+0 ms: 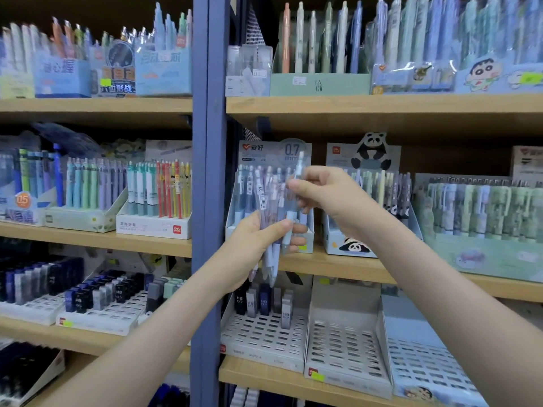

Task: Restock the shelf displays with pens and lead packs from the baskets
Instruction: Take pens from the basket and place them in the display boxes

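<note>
Pastel pens (264,201) bunched upright before 0.7 display (266,152).

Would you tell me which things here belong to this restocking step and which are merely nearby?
In use: left hand, bunch of pens, right hand, single pen, 0.7 display box.
Nearby: panda display box, white slotted tray, green pen box.

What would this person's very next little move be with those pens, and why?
Probably lower the single pen that the right hand pinches into the 0.7 display box just behind it. The left hand grips a bunch of similar pens in front of that box, and this one pen stands above the bunch, so slotting it in looks likely.
</note>
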Demonstrator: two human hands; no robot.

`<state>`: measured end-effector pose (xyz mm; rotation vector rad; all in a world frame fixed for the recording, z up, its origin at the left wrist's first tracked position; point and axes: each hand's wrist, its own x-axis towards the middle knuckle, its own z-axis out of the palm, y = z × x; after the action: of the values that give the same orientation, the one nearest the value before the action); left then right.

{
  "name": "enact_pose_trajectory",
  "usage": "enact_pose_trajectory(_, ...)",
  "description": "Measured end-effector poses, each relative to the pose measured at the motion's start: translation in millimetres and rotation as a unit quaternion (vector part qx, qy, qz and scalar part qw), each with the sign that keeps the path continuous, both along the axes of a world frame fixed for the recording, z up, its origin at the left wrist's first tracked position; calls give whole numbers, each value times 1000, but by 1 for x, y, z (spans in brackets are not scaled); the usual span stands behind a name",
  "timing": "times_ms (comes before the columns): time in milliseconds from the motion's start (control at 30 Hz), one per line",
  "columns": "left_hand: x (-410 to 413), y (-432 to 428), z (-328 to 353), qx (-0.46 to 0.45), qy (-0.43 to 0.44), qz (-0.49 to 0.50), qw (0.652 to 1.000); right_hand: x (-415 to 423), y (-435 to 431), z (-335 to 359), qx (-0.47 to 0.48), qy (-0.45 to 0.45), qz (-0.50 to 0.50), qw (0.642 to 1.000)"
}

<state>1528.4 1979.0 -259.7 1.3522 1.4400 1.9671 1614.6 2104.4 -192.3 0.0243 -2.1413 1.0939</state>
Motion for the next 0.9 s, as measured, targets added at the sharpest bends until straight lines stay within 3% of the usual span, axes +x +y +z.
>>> enact_pose_trajectory(133,-8,-3,0,23,-20,66,997,7,18,7,-99,145,-49,983)
enact_pose_trajectory(200,-15,-6,-1,32,-7,111,993,8,26,9,-85,173,-101,976)
enact_pose_trajectory(633,-27,-16,-4,36,-19,115,993,-26,35,-9,50,-4,-168,985)
enact_pose_trajectory(900,-29,-17,-8,29,-30,102,994,-44,28,-5,143,-8,-260,955)
